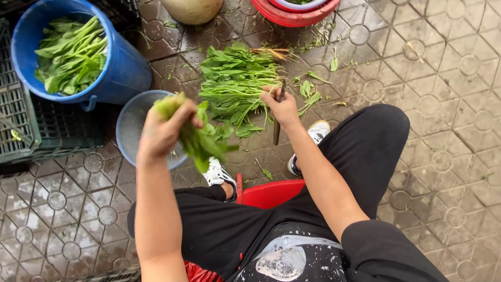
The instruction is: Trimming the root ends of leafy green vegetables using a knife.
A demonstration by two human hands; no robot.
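Head view: we look down on a person seated on a red stool (pixel 271 192) over a wet tiled floor (pixel 443 104). Left of centre, the left hand (pixel 162 130) is raised, its fingers (pixel 190 121) clamped around a bunch of leafy greens (pixel 203 142) that hangs above a small pale blue basin (pixel 133 122). At centre, the right hand (pixel 282 107) grips a dark knife (pixel 278 122), fingers closed on the handle with the blade pointing down toward the floor. Just above that hand lies a pile of untrimmed greens (pixel 235 83), roots at its upper right. In the upper left of the frame a big blue bucket (pixel 117 68) holds more greens, standing beside a dark crate (pixel 31 125). A red tub (pixel 295 15) sits at the top edge.

We judge the step in hand to be sorting a trimmed bunch away from the pile. The next move would call for releasing that bunch into a container, keeping the blade well away from the legs.
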